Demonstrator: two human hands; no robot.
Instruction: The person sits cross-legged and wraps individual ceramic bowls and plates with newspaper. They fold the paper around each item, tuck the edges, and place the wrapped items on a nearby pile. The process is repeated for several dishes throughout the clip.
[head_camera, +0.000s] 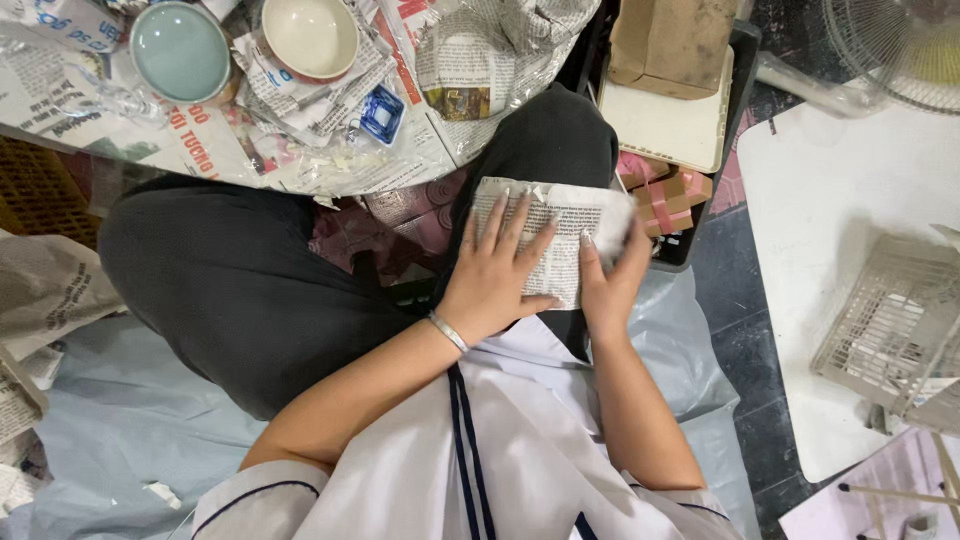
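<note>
A parcel wrapped in newspaper (560, 222) rests on my right thigh, which is clad in dark trousers. My left hand (495, 272) lies flat on top of it, fingers spread, a thin bracelet on the wrist. My right hand (612, 278) cups the parcel's right end, fingers curled around the paper. What is inside the wrapping is hidden.
Crumpled newspaper sheets (330, 120) cover the floor ahead, bearing a pale green bowl (181, 52), a cream bowl (309, 36) and a small blue-and-white square dish (381, 114). A dark crate (690, 240) with cardboard and small pink boxes stands to the right. A pale wire basket (895, 325) and a fan (900, 50) are further right.
</note>
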